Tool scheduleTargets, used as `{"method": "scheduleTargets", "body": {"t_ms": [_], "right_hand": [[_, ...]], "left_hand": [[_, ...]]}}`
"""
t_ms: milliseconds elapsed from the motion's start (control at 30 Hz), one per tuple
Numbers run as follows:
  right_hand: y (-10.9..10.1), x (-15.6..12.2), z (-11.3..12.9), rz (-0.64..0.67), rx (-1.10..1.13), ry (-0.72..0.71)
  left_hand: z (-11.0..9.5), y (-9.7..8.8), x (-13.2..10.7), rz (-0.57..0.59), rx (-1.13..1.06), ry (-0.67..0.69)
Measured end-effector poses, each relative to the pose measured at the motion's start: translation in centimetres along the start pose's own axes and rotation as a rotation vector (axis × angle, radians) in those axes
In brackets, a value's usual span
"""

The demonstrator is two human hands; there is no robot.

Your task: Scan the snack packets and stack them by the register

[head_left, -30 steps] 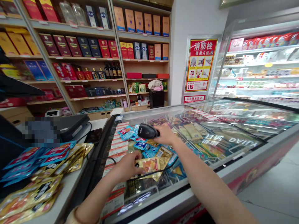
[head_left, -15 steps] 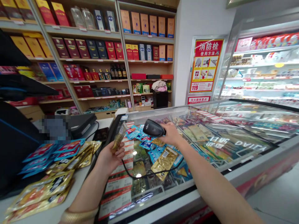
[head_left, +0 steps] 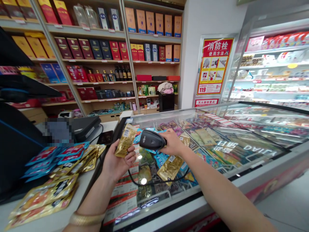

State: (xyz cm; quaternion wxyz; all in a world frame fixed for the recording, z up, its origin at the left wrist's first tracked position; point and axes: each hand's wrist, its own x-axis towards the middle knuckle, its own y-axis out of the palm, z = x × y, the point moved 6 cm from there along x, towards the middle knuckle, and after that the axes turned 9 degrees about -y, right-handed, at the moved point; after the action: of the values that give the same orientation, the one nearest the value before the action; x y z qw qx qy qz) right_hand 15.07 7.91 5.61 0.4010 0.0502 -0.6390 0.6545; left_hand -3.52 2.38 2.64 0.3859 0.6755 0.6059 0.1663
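A small gold snack packet (head_left: 126,140) is pinched in my left hand (head_left: 119,162), its barcode side turned up towards the scanner. My right hand (head_left: 173,142) is wrapped round a black barcode scanner (head_left: 152,139), whose head points left at that packet, a short gap apart. The scanner's black cable (head_left: 154,184) loops down over the freezer's glass top. Under and beside the scanner lie blue packets (head_left: 161,158) and a larger gold packet (head_left: 170,168) on the glass. The scanner hides some of them.
On the counter (head_left: 79,196) at left lie stacked blue-and-red packets (head_left: 72,153) and gold packets (head_left: 45,196). A dark monitor (head_left: 19,148) stands beside them, near a phone (head_left: 105,138). The chest freezer (head_left: 251,161) stretches right. Shelves (head_left: 96,64) of boxes and bottles stand behind.
My left hand has turned the gold packet so its barcode face shows. My right hand has brought the scanner left and slightly down, closer to it.
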Motion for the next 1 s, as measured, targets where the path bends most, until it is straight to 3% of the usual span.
{"method": "scheduleTargets", "body": {"t_ms": [367,500,600,733,833,900,1000], "right_hand": [[0.2,-0.1,-0.2,-0.040,0.016,-0.001],[-0.1,-0.2,-0.6,-0.090,-0.009,0.000],[-0.1,-0.4,-0.9,-0.111,-0.022,0.001],[-0.1,-0.6,-1.4,-0.126,-0.047,0.018],[-0.1,-0.7,-1.7,-0.150,-0.046,0.028],[-0.2,-0.7,-1.8,-0.166,-0.043,0.027],[-0.1,-0.8,-1.9,-0.160,-0.044,0.030]], "left_hand": [[0.3,0.0,0.1,0.014,0.049,0.032],[-0.3,-0.5,-0.1,-0.121,0.150,0.111],[-2.1,-1.7,-1.4,-0.276,0.327,0.262],[-6.5,-4.9,-5.8,-0.478,0.748,0.508],[-10.6,-8.4,-10.4,-0.698,1.287,0.636],[-13.0,-10.7,-13.3,-0.751,1.560,0.711],[-15.2,-14.5,-16.0,-0.786,1.803,0.694]]}}
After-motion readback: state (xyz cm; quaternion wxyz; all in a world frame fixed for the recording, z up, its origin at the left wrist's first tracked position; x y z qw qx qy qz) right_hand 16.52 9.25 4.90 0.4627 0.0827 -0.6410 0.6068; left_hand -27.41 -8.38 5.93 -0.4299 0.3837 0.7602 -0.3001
